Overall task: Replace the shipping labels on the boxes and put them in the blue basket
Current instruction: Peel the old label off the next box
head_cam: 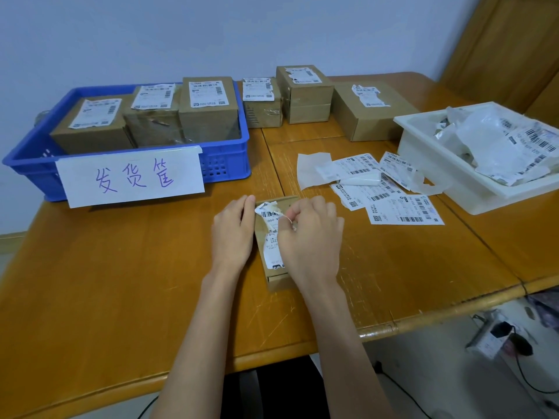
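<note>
Both of my hands work a small box (273, 276) on the counter (121, 282): left hand (233, 234) steadies its left side, fingers curled on the edge, while right hand (311, 237) pinches the half-peeled label (267, 211). Far left, the blue basket (30, 164) holds three relabelled boxes.

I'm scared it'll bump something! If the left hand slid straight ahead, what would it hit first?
Probably the blue basket, about where its paper sign ends; the left hand has bare table before that. Depth is unclear.
</note>
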`<state>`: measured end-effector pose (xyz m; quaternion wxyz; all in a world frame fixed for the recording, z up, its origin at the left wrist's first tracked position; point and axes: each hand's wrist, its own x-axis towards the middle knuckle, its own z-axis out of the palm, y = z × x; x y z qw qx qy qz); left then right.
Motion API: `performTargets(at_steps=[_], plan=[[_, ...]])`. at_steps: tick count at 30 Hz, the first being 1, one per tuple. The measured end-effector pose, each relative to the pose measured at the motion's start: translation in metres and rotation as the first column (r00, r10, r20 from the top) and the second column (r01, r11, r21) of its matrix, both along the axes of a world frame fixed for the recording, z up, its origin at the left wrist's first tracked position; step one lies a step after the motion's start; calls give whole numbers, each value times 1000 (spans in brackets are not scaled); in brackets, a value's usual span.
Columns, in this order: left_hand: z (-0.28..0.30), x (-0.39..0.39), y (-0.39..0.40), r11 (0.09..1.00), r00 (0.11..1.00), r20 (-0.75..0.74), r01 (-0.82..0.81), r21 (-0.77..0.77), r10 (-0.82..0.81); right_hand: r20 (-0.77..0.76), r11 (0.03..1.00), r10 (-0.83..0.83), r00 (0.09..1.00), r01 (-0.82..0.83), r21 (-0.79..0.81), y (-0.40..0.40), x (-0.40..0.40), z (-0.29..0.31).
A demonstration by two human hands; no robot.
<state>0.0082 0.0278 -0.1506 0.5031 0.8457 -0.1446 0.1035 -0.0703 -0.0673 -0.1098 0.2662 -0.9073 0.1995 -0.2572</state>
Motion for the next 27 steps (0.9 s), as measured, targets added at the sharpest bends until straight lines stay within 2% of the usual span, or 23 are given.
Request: performTargets(at_steps=[3, 5, 8, 12, 16, 22, 27], plan=[[1, -1, 0, 1000, 1000, -7, 8, -9, -8, 7, 986, -21, 1000, 20, 166, -3, 0, 4], [1, -1, 0, 1000, 1000, -12, 8, -18, -8, -22, 976, -18, 1000, 22, 216, -5, 2, 5], [1, -1, 0, 1000, 1000, -19, 6, -18, -7, -97, 991, -9, 995, 21, 130, -6, 4, 6], [1, -1, 0, 1000, 1000, -24, 0, -8, 0, -104, 999, 18, 994, -13, 48, -6, 5, 7], [0, 0, 0, 1000, 1000, -26, 5, -16, -5, -78, 993, 98, 992, -92, 80, -8, 5, 4], [1, 0, 0, 1000, 1000, -16, 12, -20, -13, -78, 981, 77, 994, -62, 185, -9, 7, 8], [0, 0, 1, 1000, 1000, -15, 8, -24, -9, -171, 998, 60, 983, -55, 34, -3, 17, 15]])
